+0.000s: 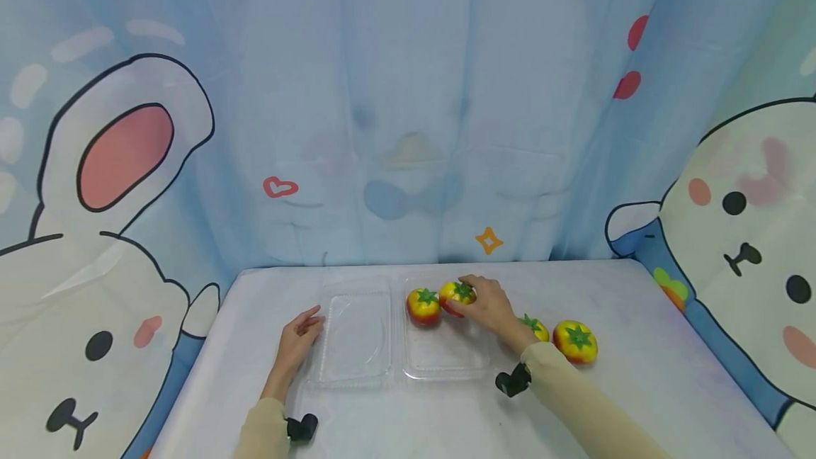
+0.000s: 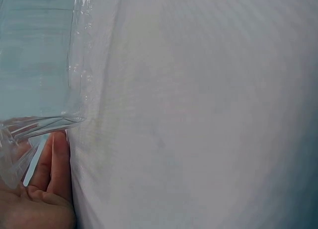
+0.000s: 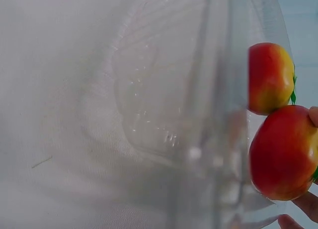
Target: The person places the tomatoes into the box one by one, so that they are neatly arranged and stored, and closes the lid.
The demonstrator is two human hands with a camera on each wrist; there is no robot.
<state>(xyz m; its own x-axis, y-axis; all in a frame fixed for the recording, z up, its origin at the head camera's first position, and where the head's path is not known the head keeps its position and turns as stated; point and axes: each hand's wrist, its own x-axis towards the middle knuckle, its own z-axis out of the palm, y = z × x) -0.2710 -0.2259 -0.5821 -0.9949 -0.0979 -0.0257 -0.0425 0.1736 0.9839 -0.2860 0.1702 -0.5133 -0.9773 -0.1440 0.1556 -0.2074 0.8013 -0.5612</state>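
Two beige sleeves [image 1: 263,434] are seen nearest, over a white-covered bench [image 1: 395,423]. At right, two round red-and-yellow tomatoes with green star-shaped tops [image 1: 575,343] are set, one partly hidden by the right arm. A clear rectangular plastic tray [image 1: 357,367] is touched at its left rim by the left hand [image 1: 298,343], fingers loosely straight. In a second clear tray [image 1: 446,367], a similar tomato [image 1: 456,296] is pinched by the right hand [image 1: 491,307], beside another tomato [image 1: 423,307]. Beyond, a light-blue printed curtain [image 1: 408,76] is hung.
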